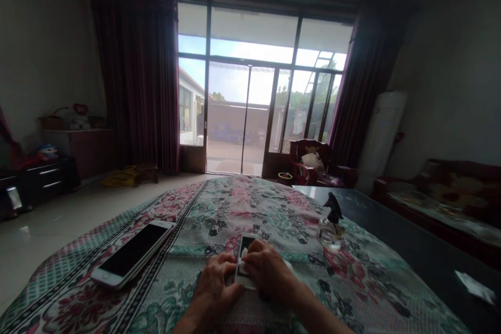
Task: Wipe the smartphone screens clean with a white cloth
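A small white phone with a dark screen lies on a floral cloth in front of me. My left hand rests at its left edge, fingers bent against it. My right hand lies over the phone's lower part, fingers pressed onto a small white wipe or tissue on the screen. A larger white phone lies screen up to the left, apart from both hands. A small clear spray bottle with a black top stands to the right of my hands.
The cloth covers a table whose dark glossy top shows at the right, with a white scrap on it. Beyond are a glass sliding door, dark red curtains, a wooden chair, a sofa and low cabinets.
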A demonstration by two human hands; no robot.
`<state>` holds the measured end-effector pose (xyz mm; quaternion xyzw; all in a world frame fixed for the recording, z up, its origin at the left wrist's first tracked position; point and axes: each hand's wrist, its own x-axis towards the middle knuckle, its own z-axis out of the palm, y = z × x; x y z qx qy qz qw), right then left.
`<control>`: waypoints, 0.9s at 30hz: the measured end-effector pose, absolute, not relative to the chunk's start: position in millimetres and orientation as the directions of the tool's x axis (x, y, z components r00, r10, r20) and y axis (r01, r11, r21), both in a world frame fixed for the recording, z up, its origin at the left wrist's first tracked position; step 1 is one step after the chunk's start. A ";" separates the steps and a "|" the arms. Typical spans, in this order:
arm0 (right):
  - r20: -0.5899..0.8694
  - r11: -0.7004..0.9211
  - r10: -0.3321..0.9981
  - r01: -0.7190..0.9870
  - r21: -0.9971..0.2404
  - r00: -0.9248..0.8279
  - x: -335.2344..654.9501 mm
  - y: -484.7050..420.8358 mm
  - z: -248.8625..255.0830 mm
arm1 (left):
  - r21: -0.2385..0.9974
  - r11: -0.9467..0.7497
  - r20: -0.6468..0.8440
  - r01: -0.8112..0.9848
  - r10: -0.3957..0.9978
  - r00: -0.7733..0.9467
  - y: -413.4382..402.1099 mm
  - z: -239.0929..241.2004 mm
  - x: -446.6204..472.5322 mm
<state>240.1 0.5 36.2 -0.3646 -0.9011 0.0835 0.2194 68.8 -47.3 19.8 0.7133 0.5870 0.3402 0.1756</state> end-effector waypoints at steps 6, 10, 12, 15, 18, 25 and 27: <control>0.413 0.598 0.785 0.740 -0.308 -0.463 241.3 22.0 32.1 | 0.651 -0.245 0.261 0.718 0.961 0.091 -47.9 23.7 68.9; 0.434 0.555 0.808 0.761 -0.336 -0.398 247.3 31.9 30.1 | 0.640 -0.230 0.247 0.733 0.965 0.087 -48.5 26.1 69.8; 0.441 0.564 0.803 0.752 -0.342 -0.401 250.2 33.1 29.0 | 0.641 -0.238 0.256 0.730 0.962 0.089 -48.1 23.7 69.4; 0.439 0.576 0.798 0.738 -0.352 -0.413 253.4 29.3 27.6 | 0.643 -0.268 0.317 0.717 0.946 0.069 -45.1 13.7 66.8; 0.434 0.575 0.801 0.734 -0.362 -0.413 255.8 23.3 27.1 | 0.632 -0.279 0.381 0.723 0.924 0.025 -40.3 1.7 63.1; 0.434 0.504 0.827 0.812 -0.293 -0.357 253.1 19.1 28.2 | 0.541 -0.173 0.308 0.823 0.952 -0.002 -42.2 -1.0 74.6; 0.427 0.495 0.831 0.826 -0.270 -0.358 250.9 19.2 28.7 | 0.500 -0.118 0.310 0.858 0.949 -0.050 -44.9 0.2 82.9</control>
